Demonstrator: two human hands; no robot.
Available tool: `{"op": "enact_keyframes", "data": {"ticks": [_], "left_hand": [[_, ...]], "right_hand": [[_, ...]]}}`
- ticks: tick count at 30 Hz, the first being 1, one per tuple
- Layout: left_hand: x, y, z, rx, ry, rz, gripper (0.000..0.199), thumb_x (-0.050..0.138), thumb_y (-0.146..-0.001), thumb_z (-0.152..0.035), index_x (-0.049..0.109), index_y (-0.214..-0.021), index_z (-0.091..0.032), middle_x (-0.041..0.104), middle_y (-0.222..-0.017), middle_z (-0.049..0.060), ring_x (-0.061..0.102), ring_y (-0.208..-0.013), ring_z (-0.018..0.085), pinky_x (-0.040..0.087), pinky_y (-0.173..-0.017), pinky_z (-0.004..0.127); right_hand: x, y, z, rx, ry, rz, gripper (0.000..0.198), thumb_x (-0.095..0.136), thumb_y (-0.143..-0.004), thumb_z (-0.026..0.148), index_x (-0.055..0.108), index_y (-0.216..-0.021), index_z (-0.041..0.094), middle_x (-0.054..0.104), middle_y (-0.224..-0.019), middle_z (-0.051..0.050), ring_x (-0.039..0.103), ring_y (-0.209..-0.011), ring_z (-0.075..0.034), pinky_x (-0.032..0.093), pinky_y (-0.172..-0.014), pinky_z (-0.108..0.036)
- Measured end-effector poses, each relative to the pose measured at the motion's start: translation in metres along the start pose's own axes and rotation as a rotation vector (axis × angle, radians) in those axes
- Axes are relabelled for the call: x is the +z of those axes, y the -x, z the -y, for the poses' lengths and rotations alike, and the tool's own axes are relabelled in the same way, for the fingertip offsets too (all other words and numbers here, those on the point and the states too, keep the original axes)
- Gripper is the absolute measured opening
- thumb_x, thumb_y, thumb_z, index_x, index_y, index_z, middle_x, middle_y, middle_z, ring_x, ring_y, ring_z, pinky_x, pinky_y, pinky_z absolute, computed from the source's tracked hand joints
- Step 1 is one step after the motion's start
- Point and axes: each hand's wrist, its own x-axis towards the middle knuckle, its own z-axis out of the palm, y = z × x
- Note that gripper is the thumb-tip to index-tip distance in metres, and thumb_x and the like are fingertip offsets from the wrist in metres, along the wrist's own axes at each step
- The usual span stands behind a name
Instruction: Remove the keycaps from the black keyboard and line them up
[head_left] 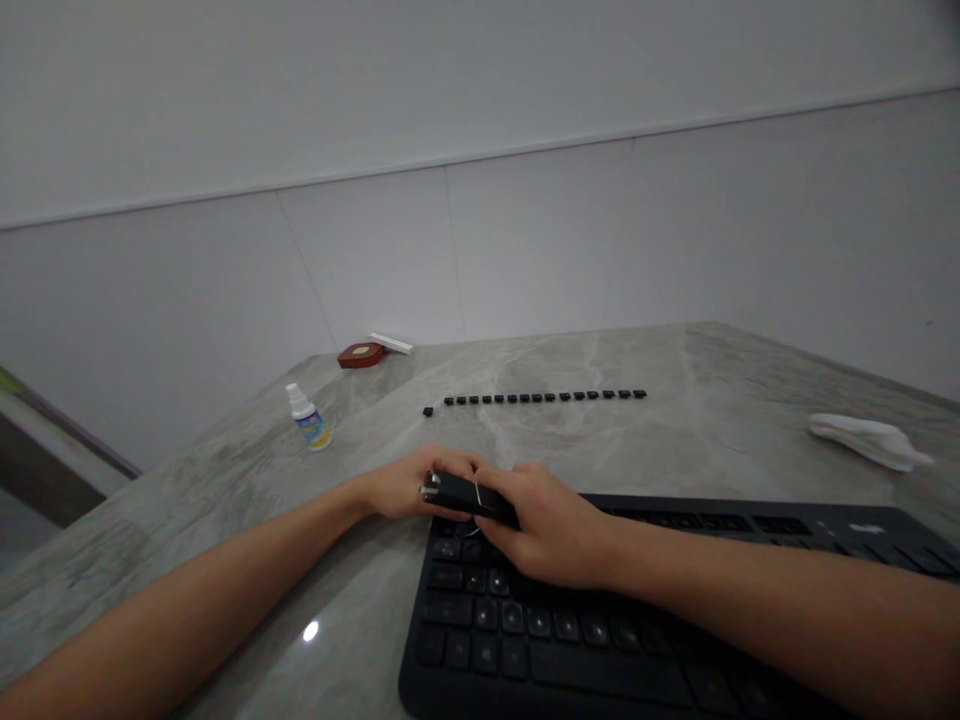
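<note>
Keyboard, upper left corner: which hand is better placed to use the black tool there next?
Probably the right hand: it grips the black tool over the keyboard. The left hand is close to the tool's tip, its own grip unclear.

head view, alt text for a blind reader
The right hand holds a black tool over the far left corner of a keyboard, the left hand beside it. Beyond, small black pieces lie in a row on a grey table, a bottle to the left and a white cloth to the right.
</note>
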Motion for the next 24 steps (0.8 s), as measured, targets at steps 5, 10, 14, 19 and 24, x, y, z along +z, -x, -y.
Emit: {"op": "enact_keyframes", "data": {"ticks": [5, 10, 14, 19, 24], "left_hand": [[0.003, -0.001, 0.007, 0.019, 0.092, -0.013, 0.020, 0.065, -0.084, -0.031, 0.068, -0.090, -0.012, 0.063, -0.108, 0.010, 0.061, -0.096, 0.022, 0.049, -0.087, 0.037], [0.004, 0.000, 0.015, 0.034, 0.094, -0.041, 0.016, 0.066, -0.084, -0.027, 0.069, -0.091, -0.013, 0.065, -0.105, 0.008, 0.061, -0.093, 0.020, 0.048, -0.085, 0.034], [0.003, -0.001, 0.015, 0.009, 0.052, -0.074, 0.014, 0.066, -0.084, -0.027, 0.070, -0.088, -0.013, 0.066, -0.098, 0.007, 0.061, -0.087, 0.018, 0.048, -0.081, 0.032], [0.001, 0.000, 0.012, 0.005, 0.041, -0.088, 0.014, 0.073, -0.079, -0.026, 0.068, -0.082, -0.013, 0.064, -0.091, 0.004, 0.060, -0.084, 0.016, 0.046, -0.079, 0.029], [0.000, 0.000, 0.014, 0.034, 0.064, -0.075, 0.016, 0.075, -0.077, -0.027, 0.068, -0.085, -0.014, 0.065, -0.093, 0.004, 0.060, -0.087, 0.016, 0.047, -0.080, 0.029]], "right_hand": [[-0.002, 0.000, 0.004, 0.014, 0.054, 0.016, 0.021, 0.055, -0.079, 0.016, 0.063, -0.098, 0.017, 0.068, -0.078, -0.004, 0.060, -0.067, -0.017, 0.041, -0.062, -0.029], [0.000, -0.002, 0.003, 0.031, 0.009, 0.024, 0.015, 0.055, -0.079, 0.016, 0.061, -0.092, 0.018, 0.066, -0.074, -0.002, 0.058, -0.061, -0.015, 0.038, -0.057, -0.027], [0.002, -0.003, 0.001, 0.073, -0.006, 0.005, 0.018, 0.057, -0.078, 0.017, 0.062, -0.096, 0.019, 0.069, -0.081, -0.003, 0.061, -0.068, -0.018, 0.040, -0.060, -0.029], [0.003, -0.005, 0.001, 0.077, -0.078, 0.009, 0.026, 0.054, -0.079, 0.013, 0.064, -0.103, 0.018, 0.071, -0.090, -0.005, 0.064, -0.076, -0.019, 0.045, -0.067, -0.030], [0.003, -0.007, 0.001, 0.099, -0.121, 0.006, 0.025, 0.056, -0.078, 0.014, 0.065, -0.101, 0.017, 0.071, -0.093, -0.006, 0.064, -0.079, -0.019, 0.047, -0.069, -0.030]]}}
